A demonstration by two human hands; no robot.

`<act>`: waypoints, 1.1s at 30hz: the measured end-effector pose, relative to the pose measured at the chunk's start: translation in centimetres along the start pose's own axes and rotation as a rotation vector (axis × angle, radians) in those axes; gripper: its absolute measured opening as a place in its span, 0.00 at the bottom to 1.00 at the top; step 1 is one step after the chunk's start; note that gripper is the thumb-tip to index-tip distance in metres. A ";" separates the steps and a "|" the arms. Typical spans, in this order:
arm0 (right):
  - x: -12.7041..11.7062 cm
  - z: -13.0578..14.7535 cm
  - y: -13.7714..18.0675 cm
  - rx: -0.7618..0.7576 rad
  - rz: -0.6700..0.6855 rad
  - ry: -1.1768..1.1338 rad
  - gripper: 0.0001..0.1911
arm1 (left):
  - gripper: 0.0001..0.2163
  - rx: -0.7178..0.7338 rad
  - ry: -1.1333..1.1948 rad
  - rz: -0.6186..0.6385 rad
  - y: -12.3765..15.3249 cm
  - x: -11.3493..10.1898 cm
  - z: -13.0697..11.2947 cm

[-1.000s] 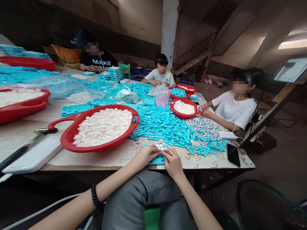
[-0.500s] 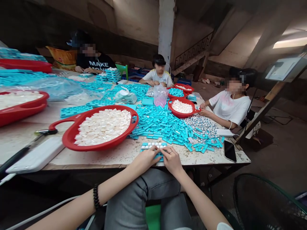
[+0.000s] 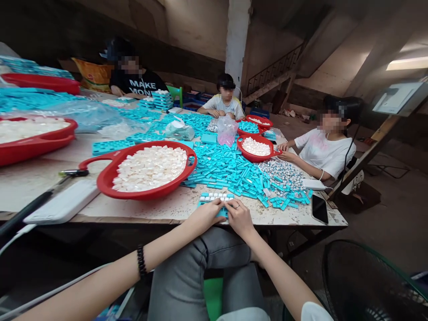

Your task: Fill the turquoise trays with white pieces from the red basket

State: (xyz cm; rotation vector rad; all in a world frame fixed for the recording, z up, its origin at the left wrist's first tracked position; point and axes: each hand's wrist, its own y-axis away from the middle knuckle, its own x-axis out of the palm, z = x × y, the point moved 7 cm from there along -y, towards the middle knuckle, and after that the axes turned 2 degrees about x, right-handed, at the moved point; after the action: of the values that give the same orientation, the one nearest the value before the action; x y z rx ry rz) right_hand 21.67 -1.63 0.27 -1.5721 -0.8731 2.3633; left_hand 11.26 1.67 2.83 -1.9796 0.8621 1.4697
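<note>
At the table's near edge lies a small light-blue tray (image 3: 203, 204) with rows of white square caps (image 3: 214, 196) along its far side. My left hand (image 3: 209, 214) rests over its near part, fingers bent together and thumb low along the front. From the right, my right hand (image 3: 239, 217), with a ring on one finger, meets it, its fingers closed and pointing inward. The fingertips of both hands come together just below the white caps. Whatever small thing is between them is hidden. A red basin (image 3: 147, 194) heaped with white caps stands to the left of the tray.
Loose blue pieces (image 3: 230, 171) are heaped beyond the tray. A phone (image 3: 319, 209) lies at the right corner; a white power bank (image 3: 63, 203) and a black-handled tool (image 3: 25, 214) are at left. Across the table sit several co-workers, one (image 3: 326, 147) at right.
The view has shifted slightly, so the table's contents at left appear farther right and a little higher. Both hands stay together at the blue tray, fingers closed.
</note>
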 end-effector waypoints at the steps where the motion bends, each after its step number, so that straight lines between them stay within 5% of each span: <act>1: 0.0 0.0 0.0 0.000 0.002 0.010 0.19 | 0.13 0.002 0.004 -0.001 0.0 0.0 0.0; 16: 0.2 -0.4 0.2 0.030 0.030 -0.016 0.21 | 0.15 0.005 -0.056 -0.045 0.3 1.5 -0.5; 22: -0.3 -0.7 0.4 0.165 -0.120 -0.187 0.25 | 0.18 0.005 -0.062 -0.148 0.3 1.6 -0.2; 28: -4.8 -8.5 1.5 0.550 -0.331 -0.241 0.19 | 0.25 0.010 -0.046 -0.268 0.7 2.0 0.9; 33: -10.0 -16.8 2.5 0.832 -0.069 0.185 0.13 | 0.25 0.014 0.018 -0.186 0.7 1.7 0.1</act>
State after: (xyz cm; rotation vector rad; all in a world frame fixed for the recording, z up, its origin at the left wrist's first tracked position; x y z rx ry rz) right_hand 41.28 -1.84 2.23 -1.3167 0.1124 2.0508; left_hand 11.00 1.01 1.15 -2.0064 0.6727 1.3389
